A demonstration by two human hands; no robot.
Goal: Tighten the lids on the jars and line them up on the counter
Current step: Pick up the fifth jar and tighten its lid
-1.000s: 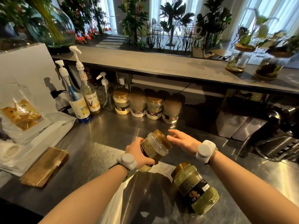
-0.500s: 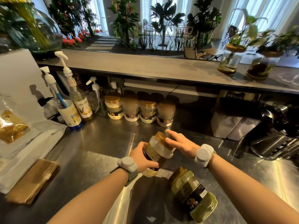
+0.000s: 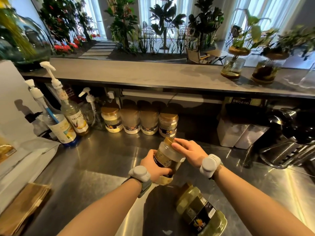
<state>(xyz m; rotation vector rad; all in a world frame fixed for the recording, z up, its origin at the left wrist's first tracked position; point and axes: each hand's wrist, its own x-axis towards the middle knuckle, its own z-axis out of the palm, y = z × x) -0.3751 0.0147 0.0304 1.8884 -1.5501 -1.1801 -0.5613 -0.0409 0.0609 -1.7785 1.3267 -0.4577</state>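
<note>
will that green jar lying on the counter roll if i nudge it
Probably: the green-filled clear jar with the gold lid lies on its side on the shiny steel counter, so it may roll. It looks full, so likely heavy for its size.

Glossy brushed-steel counter (image 3: 95, 167) below the left hand (image 3: 154, 166); clear smooth plastic jar (image 3: 169, 155), shiny gold lid (image 3: 167, 140) in it; matt brown paper stack (image 3: 22, 206) far left.
</note>
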